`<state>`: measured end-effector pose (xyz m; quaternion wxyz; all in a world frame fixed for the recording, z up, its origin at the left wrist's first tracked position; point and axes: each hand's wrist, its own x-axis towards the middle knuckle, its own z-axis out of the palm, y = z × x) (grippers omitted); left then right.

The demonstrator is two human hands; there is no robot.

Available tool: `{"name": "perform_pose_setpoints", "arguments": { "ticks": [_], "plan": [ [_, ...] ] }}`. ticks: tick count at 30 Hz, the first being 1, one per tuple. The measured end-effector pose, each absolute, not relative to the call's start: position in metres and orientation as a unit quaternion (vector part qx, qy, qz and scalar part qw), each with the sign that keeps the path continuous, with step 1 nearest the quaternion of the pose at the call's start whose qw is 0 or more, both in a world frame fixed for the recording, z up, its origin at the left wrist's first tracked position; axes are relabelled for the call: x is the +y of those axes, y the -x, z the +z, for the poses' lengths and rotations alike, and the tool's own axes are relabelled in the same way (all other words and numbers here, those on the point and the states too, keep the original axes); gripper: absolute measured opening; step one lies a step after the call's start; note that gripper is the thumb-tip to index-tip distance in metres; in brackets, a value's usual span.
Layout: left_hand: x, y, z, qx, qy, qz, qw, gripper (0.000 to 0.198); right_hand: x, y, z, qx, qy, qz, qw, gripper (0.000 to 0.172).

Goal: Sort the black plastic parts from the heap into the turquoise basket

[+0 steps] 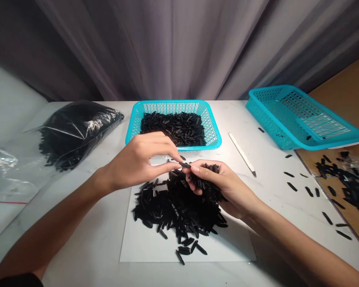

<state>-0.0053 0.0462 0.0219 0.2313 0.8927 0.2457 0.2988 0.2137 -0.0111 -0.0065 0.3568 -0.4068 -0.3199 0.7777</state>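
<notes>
We had our left arm reaching in from the lower left, its forearm slanting up to a bent wrist, with the left hand [149, 157] arched palm-down above the table; our right arm came in from the lower right, and the right hand [218, 173] lay lower, turned partly upward, so that the two sets of fingertips met over the heap of black pieces [179, 211]. That heap covered the middle of a white sheet [146, 249], whose near edge and lower corners showed plainly on the white tabletop [86, 243]. Just beyond our left knuckles stood the rim of a blue basket [217, 139] partly filled with the same pieces, close enough to limit reaching forward, and behind it hung a grey curtain [179, 48]. We had bare tabletop to the left, between the sheet and the plastic bag of pieces [74, 127], while on the right a craft knife [242, 153], some stray pieces [309, 191] and a second blue basket [332, 145] took up room. Our left thumb and forefinger were pinched together on one small black piece [184, 164], its far end just by the right thumb; we could not tell whether that thumb pressed on it. Our right fingers were curled round a handful of pieces [208, 182], the thumb laid across the top
</notes>
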Motion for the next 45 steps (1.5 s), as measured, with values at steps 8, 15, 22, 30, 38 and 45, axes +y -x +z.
{"name": "perform_pose_setpoints", "arguments": {
  "ticks": [8, 15, 22, 30, 38, 45],
  "plan": [
    [0.046, 0.005, 0.022, 0.24, -0.894, 0.3, 0.232, 0.003, -0.012, -0.215, -0.005, -0.329, 0.409, 0.771, 0.362, 0.019],
    [0.046, 0.006, 0.022, 0.232, -0.894, 0.304, 0.233, 0.001, -0.012, -0.214, -0.004, -0.329, 0.401, 0.772, 0.367, 0.018],
    [0.047, 0.007, 0.022, 0.232, -0.89, 0.309, 0.242, 0.001, -0.013, -0.213, -0.005, -0.323, 0.41, 0.772, 0.364, 0.02],
    [0.046, 0.005, 0.023, 0.247, -0.888, 0.298, 0.247, 0.005, -0.013, -0.214, -0.005, -0.328, 0.413, 0.769, 0.362, 0.023],
    [0.06, 0.003, -0.004, 0.437, -0.786, 0.416, 0.131, 0.023, -0.012, -0.21, -0.008, -0.275, 0.415, 0.794, 0.349, 0.026],
    [0.037, -0.004, 0.012, 0.267, -0.88, 0.305, 0.248, 0.018, -0.013, -0.207, -0.008, -0.251, 0.424, 0.797, 0.349, 0.03]
  ]
}}
